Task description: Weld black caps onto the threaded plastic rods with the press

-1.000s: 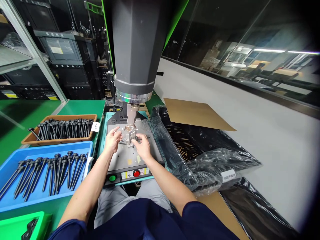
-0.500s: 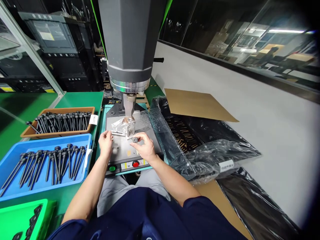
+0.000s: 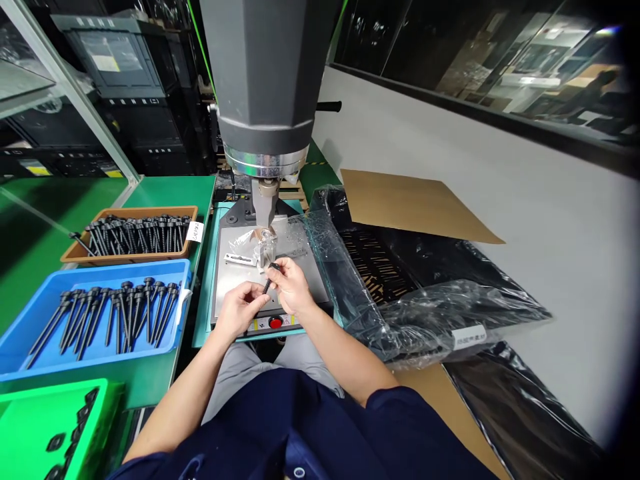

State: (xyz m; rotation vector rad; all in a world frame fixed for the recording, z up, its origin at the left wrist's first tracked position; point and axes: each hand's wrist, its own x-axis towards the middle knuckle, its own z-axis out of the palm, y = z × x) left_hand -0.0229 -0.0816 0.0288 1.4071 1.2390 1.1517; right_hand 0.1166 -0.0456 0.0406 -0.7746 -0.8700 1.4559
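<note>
Both hands meet over the metal plate of the machine (image 3: 225, 287), just below its pointed head (image 3: 265, 207). My right hand (image 3: 293, 285) pinches the top end of a small black rod-like part (image 3: 268, 285). At the part's lower end, my left hand (image 3: 243, 309) has its thumb and fingers closed on it. The part is tilted. Behind the hands, under the machine head, a clear fixture (image 3: 267, 248) stands with crumpled film around it. A slotted metal strip (image 3: 239, 259) lies on the plate to its left.
On the left are an orange tray (image 3: 127, 259) and a blue tray (image 3: 100, 270) of black rods, and a green tray (image 3: 103, 413) with black pieces. A red button (image 3: 275, 323) sits at the plate's front. Plastic-wrapped goods (image 3: 415, 320) and cardboard (image 3: 420, 203) lie to the right.
My left hand has moved right and down to meet my right hand and closed on the part. The black part in my right hand now shows its long side. The view has shifted slightly.
</note>
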